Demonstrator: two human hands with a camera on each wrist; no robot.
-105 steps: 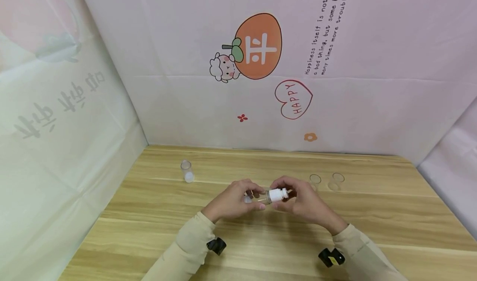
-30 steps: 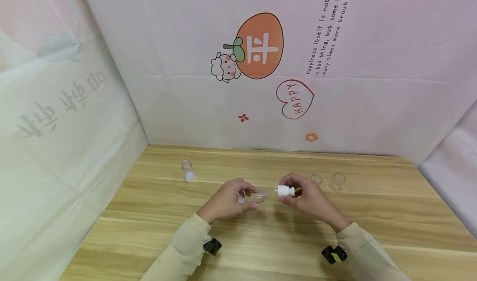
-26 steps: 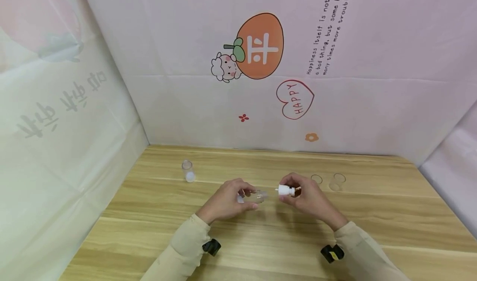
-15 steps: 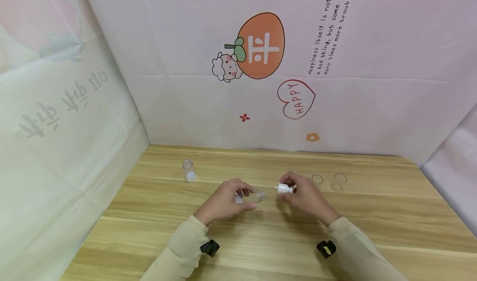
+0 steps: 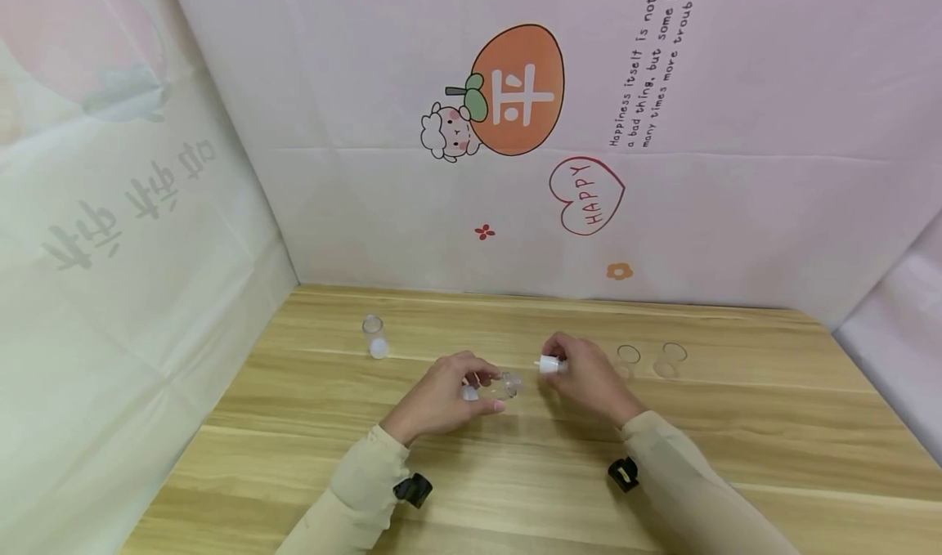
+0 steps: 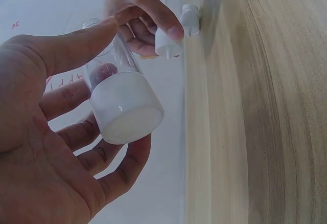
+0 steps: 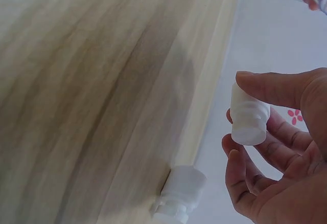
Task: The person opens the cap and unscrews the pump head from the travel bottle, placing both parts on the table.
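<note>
My left hand (image 5: 445,396) grips a small clear bottle (image 6: 117,75) with a thick white base, its fingers and thumb curled around the side. In the head view the bottle lies tilted, its bare neck (image 5: 513,384) pointing right. To the right of it, apart from that neck, my right hand (image 5: 585,375) pinches a white pump top (image 7: 249,114) between thumb and fingers. A short thin stem (image 5: 538,364) sticks out of the pump top toward the left. Beneath my right hand, a second white pump top (image 7: 181,191) stands on the table.
Another clear bottle with a white base (image 5: 374,338) stands at the back left of the wooden table (image 5: 309,457). Two clear open cups (image 5: 670,365) stand at the back right, the nearer one (image 5: 625,369) partly behind my right hand. Cloth-covered walls (image 5: 383,228) enclose the table's back and sides.
Earlier the white pump top was at the bottle's neck; now they are apart. Over the last second my right hand has shifted left and back with the pump top. The left hand has barely moved.
</note>
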